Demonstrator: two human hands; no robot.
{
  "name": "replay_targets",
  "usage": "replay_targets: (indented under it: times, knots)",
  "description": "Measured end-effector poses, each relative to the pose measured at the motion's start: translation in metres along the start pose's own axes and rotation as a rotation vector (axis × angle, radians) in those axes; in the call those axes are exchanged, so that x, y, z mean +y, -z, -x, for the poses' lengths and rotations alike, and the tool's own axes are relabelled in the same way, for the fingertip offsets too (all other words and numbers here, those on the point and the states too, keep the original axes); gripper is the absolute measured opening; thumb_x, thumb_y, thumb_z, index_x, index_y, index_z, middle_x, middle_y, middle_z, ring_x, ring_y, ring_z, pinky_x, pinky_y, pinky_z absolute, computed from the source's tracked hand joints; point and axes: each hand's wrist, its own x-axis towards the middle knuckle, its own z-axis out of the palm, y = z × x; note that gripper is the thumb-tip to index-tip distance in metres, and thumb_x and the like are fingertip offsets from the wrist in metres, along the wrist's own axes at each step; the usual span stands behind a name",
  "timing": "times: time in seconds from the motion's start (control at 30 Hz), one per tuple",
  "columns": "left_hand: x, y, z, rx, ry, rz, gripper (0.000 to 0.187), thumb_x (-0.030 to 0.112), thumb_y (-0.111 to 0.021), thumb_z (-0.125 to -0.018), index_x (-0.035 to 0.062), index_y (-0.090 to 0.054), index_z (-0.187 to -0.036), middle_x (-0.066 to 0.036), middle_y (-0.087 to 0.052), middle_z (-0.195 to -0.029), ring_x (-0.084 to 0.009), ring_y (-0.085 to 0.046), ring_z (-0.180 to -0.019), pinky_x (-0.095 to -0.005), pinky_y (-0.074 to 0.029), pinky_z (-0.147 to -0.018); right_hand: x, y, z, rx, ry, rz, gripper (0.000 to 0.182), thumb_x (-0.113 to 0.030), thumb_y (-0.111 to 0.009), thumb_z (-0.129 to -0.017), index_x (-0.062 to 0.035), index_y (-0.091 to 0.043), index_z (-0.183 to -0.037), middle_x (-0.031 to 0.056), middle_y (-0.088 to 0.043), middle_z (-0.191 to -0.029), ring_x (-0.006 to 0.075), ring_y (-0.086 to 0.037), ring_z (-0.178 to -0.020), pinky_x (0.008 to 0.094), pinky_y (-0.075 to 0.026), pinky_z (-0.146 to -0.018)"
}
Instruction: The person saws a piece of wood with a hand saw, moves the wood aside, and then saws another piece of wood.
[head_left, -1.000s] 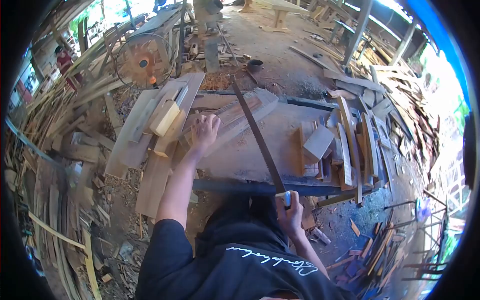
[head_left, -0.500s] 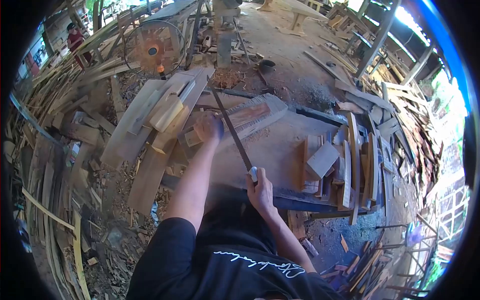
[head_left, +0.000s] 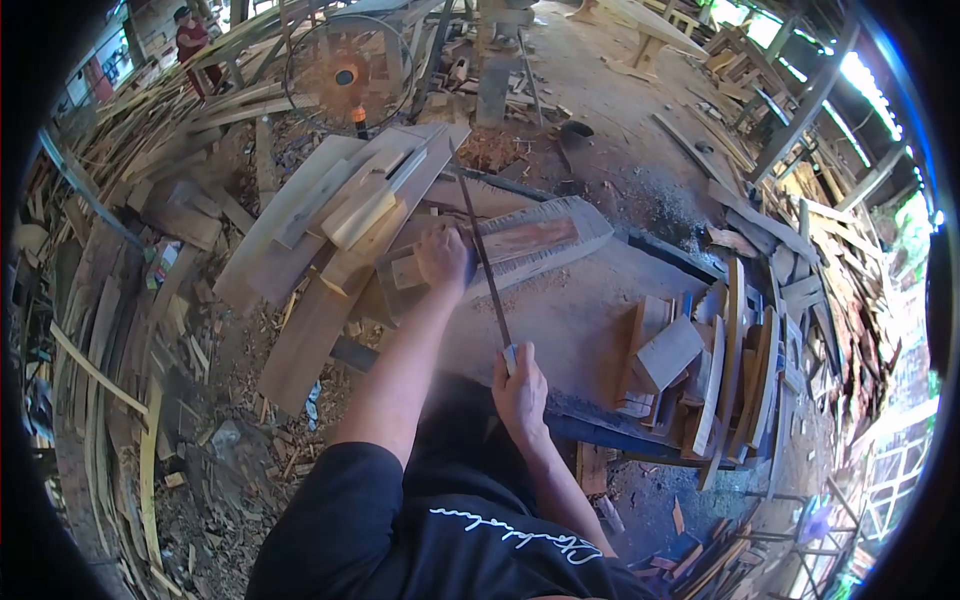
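My right hand (head_left: 520, 392) is closed around the pale handle of a hand saw with a long, narrow dark blade (head_left: 484, 252). The blade points away from me and crosses over a thick wooden piece (head_left: 535, 238) with rough, notched edges and a reddish middle. On the near left end of that piece, my left hand (head_left: 445, 255) presses down with curled fingers, just left of the blade. Its fingertips are partly hidden. The wooden piece lies on a dusty workbench (head_left: 560, 310).
Boards and blocks (head_left: 360, 220) are stacked to the left. Cut, curved wood pieces (head_left: 710, 380) stand at the bench's right end. A round fan (head_left: 347, 78) is beyond the boards, with another person (head_left: 195, 50) further back. Scrap wood (head_left: 120, 400) litters the ground.
The camera view has turned, so the scene sits further right and lower. Against the bench, the saw handle has swung left and the blade points straighter ahead. My left hand stays on the wood.
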Motion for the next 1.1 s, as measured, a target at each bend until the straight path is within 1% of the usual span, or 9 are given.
replay_targets:
  times: [0.07, 0.17, 0.27, 0.37, 0.7, 0.83, 0.9, 0.93, 1.1]
  knots:
    - [-0.015, -0.046, -0.006, 0.253, 0.064, 0.006, 0.034, 0.024, -0.041, -0.095, 0.0083, -0.07, -0.093, -0.009, -0.068, -0.112, -0.027, -0.058, -0.107, -0.0442, -0.042, -0.092, 0.003, 0.002, 0.006, -0.001, 0.008, -0.017, 0.023, -0.019, -0.064, -0.094, -0.0035, -0.049, -0.101, 0.0232, -0.064, -0.082, 0.0454, -0.063, -0.072, 0.0513, -0.051, -0.059]
    - [0.003, 0.0, -0.002, 0.049, 0.063, -0.009, 0.03, 0.025, -0.044, -0.094, 0.0092, -0.069, -0.092, -0.01, -0.067, -0.114, -0.0268, -0.057, -0.108, -0.0452, -0.042, -0.092, 0.009, 0.023, 0.032, 0.004, 0.05, -0.032, 0.024, -0.019, -0.064, -0.093, -0.0026, -0.048, -0.103, 0.0245, -0.064, -0.08, 0.0458, -0.064, -0.072, 0.0516, -0.05, -0.058]
    - [0.0, -0.011, 0.005, 0.198, 0.031, 0.006, 0.028, 0.026, -0.045, -0.093, 0.0105, -0.068, -0.092, -0.01, -0.067, -0.112, -0.0282, -0.056, -0.11, -0.0464, -0.041, -0.093, 0.004, 0.037, 0.048, -0.037, -0.054, -0.079, 0.023, -0.018, -0.064, -0.093, -0.0026, -0.048, -0.101, 0.0258, -0.064, -0.082, 0.0468, -0.064, -0.073, 0.0522, -0.051, -0.06]
    - [0.005, 0.009, 0.004, 0.024, -0.049, -0.056, 0.027, 0.027, -0.044, -0.094, 0.0117, -0.067, -0.093, -0.01, -0.067, -0.112, -0.0291, -0.055, -0.111, -0.0475, -0.04, -0.094, -0.003, 0.007, 0.007, -0.008, -0.022, -0.029, 0.022, -0.018, -0.063, -0.094, -0.0039, -0.047, -0.101, 0.0261, -0.064, -0.08, 0.0477, -0.063, -0.072, 0.0527, -0.05, -0.059]
    - [-0.003, -0.038, 0.005, 0.321, 0.075, 0.139, 0.031, 0.023, -0.042, -0.093, 0.0087, -0.069, -0.093, -0.012, -0.067, -0.108, -0.0319, -0.058, -0.104, -0.0465, -0.04, -0.096, -0.007, 0.027, 0.017, -0.011, 0.002, -0.106, 0.024, -0.013, -0.063, -0.093, -0.0015, -0.043, -0.099, 0.0298, -0.061, -0.077, 0.052, -0.06, -0.075, 0.0542, -0.048, -0.061]
    - [-0.01, -0.042, 0.002, 0.434, -0.148, -0.02, 0.027, 0.023, -0.045, -0.092, 0.0086, -0.068, -0.093, -0.016, -0.065, -0.103, -0.0352, -0.059, -0.099, -0.0492, -0.043, -0.088, -0.014, 0.026, 0.012, -0.027, -0.04, -0.023, 0.024, -0.017, -0.061, -0.094, -0.0018, -0.044, -0.101, 0.0303, -0.062, -0.08, 0.0515, -0.061, -0.076, 0.0559, -0.048, -0.064]
    - [-0.002, -0.009, 0.005, -0.146, -0.036, 0.003, 0.044, 0.038, -0.046, -0.096, 0.0113, -0.061, -0.127, -0.013, -0.059, -0.133, -0.0312, -0.048, -0.129, -0.0497, -0.029, -0.112, -0.011, 0.026, 0.013, -0.015, -0.005, -0.027, 0.025, -0.017, -0.061, -0.094, -0.0023, -0.043, -0.102, 0.0287, -0.062, -0.083, 0.0505, -0.061, -0.076, 0.055, -0.049, -0.064]
    - [0.001, -0.006, 0.01, -0.024, -0.082, -0.074, 0.039, 0.037, -0.05, -0.095, 0.012, -0.064, -0.12, -0.011, -0.065, -0.122, -0.0303, -0.053, -0.12, -0.0482, -0.036, -0.103, -0.011, 0.027, 0.012, -0.012, 0.005, -0.024, 0.025, -0.017, -0.061, -0.094, -0.0028, -0.042, -0.104, 0.0272, -0.063, -0.086, 0.0494, -0.062, -0.077, 0.0542, -0.049, -0.063]
    - [0.003, -0.019, 0.006, 0.063, 0.003, -0.045, 0.031, 0.034, -0.048, -0.095, 0.0142, -0.069, -0.108, -0.006, -0.069, -0.102, -0.0288, -0.055, -0.105, -0.0457, -0.038, -0.091, -0.015, 0.031, 0.002, -0.028, 0.022, -0.024, 0.025, -0.018, -0.061, -0.094, -0.0029, -0.043, -0.104, 0.0276, -0.063, -0.083, 0.05, -0.062, -0.078, 0.0555, -0.048, -0.064]
